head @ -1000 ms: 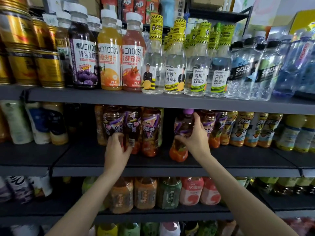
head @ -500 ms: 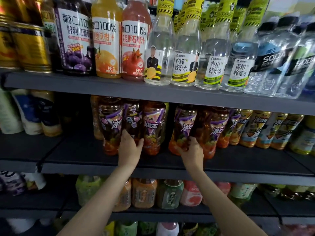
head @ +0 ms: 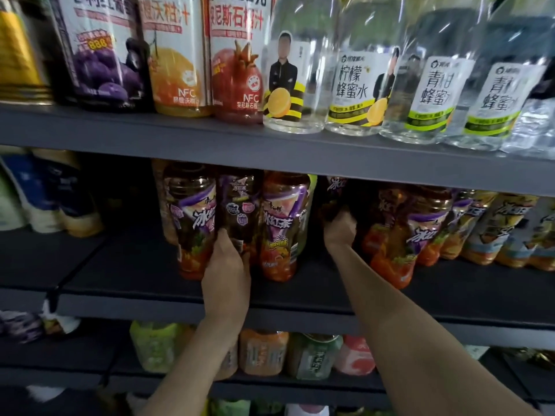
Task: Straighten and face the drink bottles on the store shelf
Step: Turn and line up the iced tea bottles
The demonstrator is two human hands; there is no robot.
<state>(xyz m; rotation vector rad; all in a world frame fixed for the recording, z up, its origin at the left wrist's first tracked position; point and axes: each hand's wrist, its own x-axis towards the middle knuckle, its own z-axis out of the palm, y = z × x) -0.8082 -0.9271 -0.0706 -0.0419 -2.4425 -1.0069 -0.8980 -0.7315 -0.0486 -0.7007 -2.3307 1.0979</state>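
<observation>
Plastic: the tea bottles on the dark grey metal middle shelf [head: 270, 307] are clear, ribbed, waisted plastic holding amber-brown tea, wrapped in glossy purple-and-orange film labels.
Left hand: left hand [head: 226, 276] has its grip wrapped round the lower body of the back-turned brown tea bottle [head: 238, 211], thumb at its 9 o'clock side; half a second ago the hand lay lower against the same bottle.
Facing: that bottle shows small print and a barcode, not the big logo (so it needs a twist), while the left logo-facing tea bottle [head: 192, 223] at its 9 o'clock and the right logo-facing tea bottle [head: 283, 226] at its 3 o'clock read properly.
Right hand: right hand [head: 339, 229] has pushed deeper into the gap since half a second ago, when it held a front bottle low; now it reaches a dark shadowed tea bottle at the back [head: 335, 193].
Right grip: fingers are hidden in shadow, so I cannot tell whether the grip is closed on it.
Meaning: one bottle is being turned and another probably pulled forward to fill the gap; the row is only part faced.
Neighbours: the leaning orange-bottomed tea bottle [head: 390, 244] at the right hand's 3 o'clock tilts and looks unstable.
Above: smooth, clear, rigid honey-water bottles [head: 354, 85] stand on the upper shelf.
</observation>
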